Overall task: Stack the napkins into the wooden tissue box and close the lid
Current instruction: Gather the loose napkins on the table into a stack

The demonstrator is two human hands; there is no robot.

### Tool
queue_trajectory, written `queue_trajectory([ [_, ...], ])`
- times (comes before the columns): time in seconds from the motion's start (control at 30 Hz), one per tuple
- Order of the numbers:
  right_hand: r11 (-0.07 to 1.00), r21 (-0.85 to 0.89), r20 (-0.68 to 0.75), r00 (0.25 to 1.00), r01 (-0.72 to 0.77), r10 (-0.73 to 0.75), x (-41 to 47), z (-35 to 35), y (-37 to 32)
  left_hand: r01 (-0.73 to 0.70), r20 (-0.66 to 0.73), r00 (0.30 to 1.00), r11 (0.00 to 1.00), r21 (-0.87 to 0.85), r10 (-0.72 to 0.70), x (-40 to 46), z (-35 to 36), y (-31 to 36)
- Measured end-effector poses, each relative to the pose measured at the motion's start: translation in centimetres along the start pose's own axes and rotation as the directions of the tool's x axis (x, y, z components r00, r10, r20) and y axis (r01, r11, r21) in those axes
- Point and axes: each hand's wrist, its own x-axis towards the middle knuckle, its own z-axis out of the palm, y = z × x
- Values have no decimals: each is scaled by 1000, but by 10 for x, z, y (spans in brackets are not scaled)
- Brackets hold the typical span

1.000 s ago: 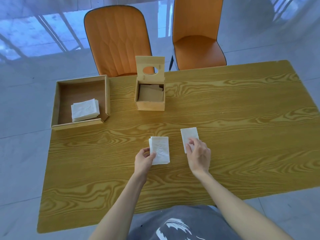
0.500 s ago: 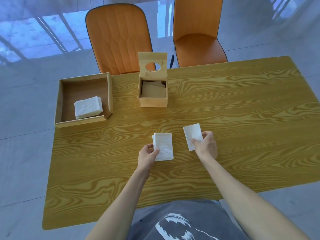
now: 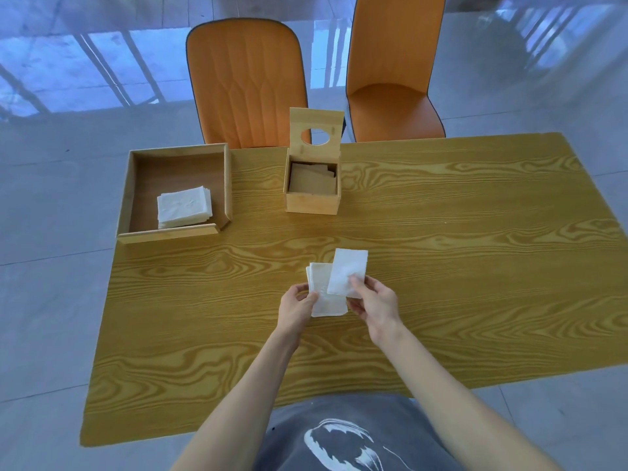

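The wooden tissue box (image 3: 312, 202) stands at the table's far middle, its lid (image 3: 316, 131) with a round hole tipped upright. Brown pieces lie inside it. My left hand (image 3: 296, 305) grips the left edge of a small stack of white napkins (image 3: 323, 300) near the table's middle. My right hand (image 3: 373, 302) pinches a single white napkin (image 3: 346, 271), lifted and overlapping the right side of that stack. More white napkins (image 3: 184, 206) lie in an open wooden tray (image 3: 176, 151) at the far left.
Two orange chairs (image 3: 246, 79) (image 3: 390, 69) stand behind the table's (image 3: 475, 249) far edge. The tray reaches the table's left edge. Grey tiled floor surrounds the table.
My right hand has picked the single napkin up off the table and carried it left over the stack. My left hand stays on the stack.
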Motion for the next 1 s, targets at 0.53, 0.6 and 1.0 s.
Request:
queue_trajectory([
  [0.53, 970, -241, -2, 1000, -15, 15, -5, 3, 29, 10, 25, 1000, 1000, 1, -10, 3, -3, 0],
  [0.6, 962, -274, -19, 1000, 11, -17, -4, 5, 31, 0, 33, 999, 1000, -6, 0, 3, -4, 0],
  [1.0, 795, -583, -18, 975, 169, -220, 3, 12, 32, -18, 85, 996, 996, -92, 25, -2, -5, 0],
])
